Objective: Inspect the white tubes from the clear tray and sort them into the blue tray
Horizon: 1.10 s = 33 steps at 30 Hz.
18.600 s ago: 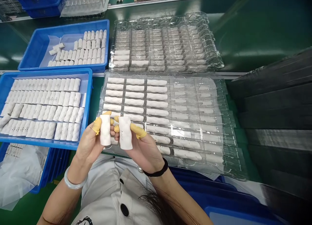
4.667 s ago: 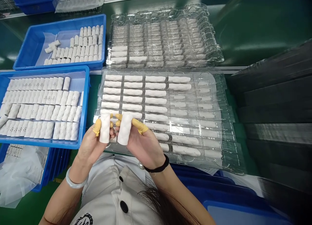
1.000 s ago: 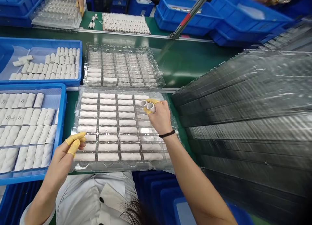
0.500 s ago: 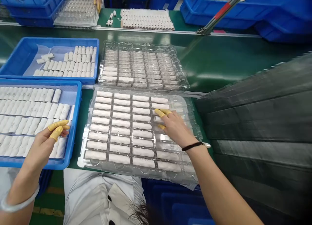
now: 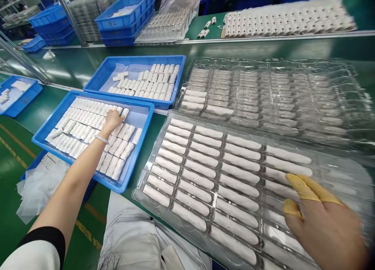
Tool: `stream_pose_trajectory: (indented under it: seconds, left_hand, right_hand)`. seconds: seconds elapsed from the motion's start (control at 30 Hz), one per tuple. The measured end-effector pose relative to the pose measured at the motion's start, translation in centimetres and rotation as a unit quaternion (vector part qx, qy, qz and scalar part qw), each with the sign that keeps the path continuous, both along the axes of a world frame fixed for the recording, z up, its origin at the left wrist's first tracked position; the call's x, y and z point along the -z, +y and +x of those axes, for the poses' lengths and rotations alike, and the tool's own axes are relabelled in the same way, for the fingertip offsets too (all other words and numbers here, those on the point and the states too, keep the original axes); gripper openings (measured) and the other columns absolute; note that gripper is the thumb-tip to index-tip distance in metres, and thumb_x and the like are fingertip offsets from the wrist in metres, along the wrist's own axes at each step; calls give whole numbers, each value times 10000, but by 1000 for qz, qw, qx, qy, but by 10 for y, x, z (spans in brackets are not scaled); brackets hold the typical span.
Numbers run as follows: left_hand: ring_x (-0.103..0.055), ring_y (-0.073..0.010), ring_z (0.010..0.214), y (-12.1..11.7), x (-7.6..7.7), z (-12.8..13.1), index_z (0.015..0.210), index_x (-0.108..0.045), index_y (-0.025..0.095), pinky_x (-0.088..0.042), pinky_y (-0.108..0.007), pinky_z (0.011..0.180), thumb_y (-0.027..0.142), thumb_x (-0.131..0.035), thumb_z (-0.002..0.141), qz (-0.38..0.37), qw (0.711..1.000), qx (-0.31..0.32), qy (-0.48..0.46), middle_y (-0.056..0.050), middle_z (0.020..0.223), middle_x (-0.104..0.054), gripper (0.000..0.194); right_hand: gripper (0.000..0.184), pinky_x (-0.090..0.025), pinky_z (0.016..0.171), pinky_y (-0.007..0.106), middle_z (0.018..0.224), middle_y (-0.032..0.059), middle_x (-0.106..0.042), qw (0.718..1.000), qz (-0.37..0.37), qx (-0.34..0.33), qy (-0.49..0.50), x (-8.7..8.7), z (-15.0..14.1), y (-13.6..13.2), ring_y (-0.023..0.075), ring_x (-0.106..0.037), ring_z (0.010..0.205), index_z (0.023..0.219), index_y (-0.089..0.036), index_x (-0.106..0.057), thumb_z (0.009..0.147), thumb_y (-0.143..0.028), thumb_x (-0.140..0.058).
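Observation:
My left hand [image 5: 113, 119] reaches into the nearer blue tray [image 5: 150, 114], its fingers curled down around a white wrapped roll [image 5: 125, 113] at the end of a back row; its fingertips are partly hidden. Over the clear plastic tray [image 5: 146, 201], my right hand [image 5: 319, 215] is spread, thumb apart from the fingers and nothing gripped between them. Yellow finger covers show on its fingertips. They are close to a white roll [image 5: 281, 180] lying in a slot of the fourth column. White rolls [image 5: 202, 168] lie in the columns to the left.
Behind stands another clear tray [image 5: 263, 63] with a few rolls at its left. A second blue tray [image 5: 98, 77] holds shorter white pieces. Across the green bench [image 5: 202, 47] are stacked blue bins [image 5: 124, 24] and a block of white pieces [image 5: 287, 22].
My left hand has moved from the blue tray's right edge inward to its back rows. The view has swung left. My right hand stays over the clear tray, with its fingers spread.

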<state>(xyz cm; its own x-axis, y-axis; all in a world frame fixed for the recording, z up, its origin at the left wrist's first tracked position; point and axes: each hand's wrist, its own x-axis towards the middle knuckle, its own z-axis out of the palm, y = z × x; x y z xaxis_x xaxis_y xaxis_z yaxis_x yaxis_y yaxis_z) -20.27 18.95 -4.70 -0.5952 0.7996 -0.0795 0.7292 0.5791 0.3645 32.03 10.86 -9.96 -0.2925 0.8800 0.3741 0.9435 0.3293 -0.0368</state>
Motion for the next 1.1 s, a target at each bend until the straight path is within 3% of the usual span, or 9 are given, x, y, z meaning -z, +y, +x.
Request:
stream_pose_trajectory:
  seconds: [0.1, 0.3, 0.47, 0.6, 0.73, 0.83, 0.9, 1.0, 1.1]
  left_hand:
    - [-364, -421, 1353, 19, 13, 11, 1193, -583, 11, -296, -528, 1084, 235, -701, 795, -34, 998, -36, 44, -309, 1386, -473, 472]
    - [-520, -296, 1243, 29, 17, 24, 1281, -561, 150, -433, -539, 1029, 359, -624, 899, -45, 993, -90, 63, -139, 1379, -523, 440]
    - [-523, -302, 1250, 17, -9, 31, 1264, -568, 131, -433, -540, 1032, 332, -623, 899, -10, 998, -63, -18, -152, 1353, -548, 420]
    - [-588, -322, 1193, -14, -45, 49, 1223, -566, 56, -488, -478, 969, 193, -579, 864, 6, 986, 26, -166, -216, 1252, -622, 384]
    - [-715, -222, 867, -77, -67, 83, 1166, -604, 90, -592, -349, 735, 239, -456, 897, -40, 915, 148, -372, -162, 1080, -705, 342]
    - [-703, -230, 698, -130, -62, 113, 1196, -540, 86, -564, -311, 504, 328, -583, 841, -62, 738, 178, -648, -178, 1005, -698, 431]
    - [-692, -224, 675, -160, -53, 131, 1208, -507, 121, -544, -285, 462, 386, -649, 836, -64, 696, 181, -692, -133, 920, -693, 479]
    - [-657, -189, 676, -187, -40, 147, 1212, -504, 156, -560, -295, 526, 502, -544, 914, -25, 724, 205, -658, -73, 847, -658, 459]
    - [-627, -174, 798, -199, -31, 151, 1193, -567, 187, -561, -312, 718, 465, -473, 963, 80, 799, 258, -537, -61, 919, -636, 373]
  right_hand:
    - [466, -559, 708, 465, 1141, 215, -695, 999, 35, -2, 3, -12, -12, -15, 341, -681, 833, 1348, -146, -532, 931, -294, -386]
    - [389, -579, 805, 362, 1052, 126, -725, 986, 140, -58, 76, -23, -51, -39, 257, -715, 877, 1314, -211, -571, 930, -249, -522]
    - [354, -576, 853, 383, 1040, 105, -731, 970, 108, -96, 193, -29, -101, -50, 248, -708, 947, 1272, -213, -606, 924, -177, -550]
    - [277, -581, 853, 383, 1048, 100, -744, 935, -7, -94, 342, -35, -135, -64, 234, -704, 975, 1180, -207, -651, 933, -224, -528]
    - [317, -592, 827, 403, 1046, 96, -752, 798, -256, -54, 543, -45, -167, -76, 220, -725, 879, 1165, -204, -647, 934, -385, -527]
    - [390, -591, 761, 371, 987, 90, -737, 671, -374, -46, 639, -57, -193, -82, 197, -702, 815, 1137, -193, -657, 921, -490, -524]
    - [403, -573, 702, 336, 846, 54, -704, 607, -423, -75, 669, -64, -207, -86, 168, -666, 718, 1088, -178, -663, 909, -517, -540]
    - [404, -518, 562, 292, 684, -8, -624, 551, -474, -113, 677, -71, -218, -92, 119, -566, 519, 1064, -171, -645, 900, -530, -559]
    - [332, -551, 648, 308, 860, 34, -694, 640, -396, -92, 652, -71, -216, -97, 155, -638, 685, 1031, -208, -665, 847, -484, -660]
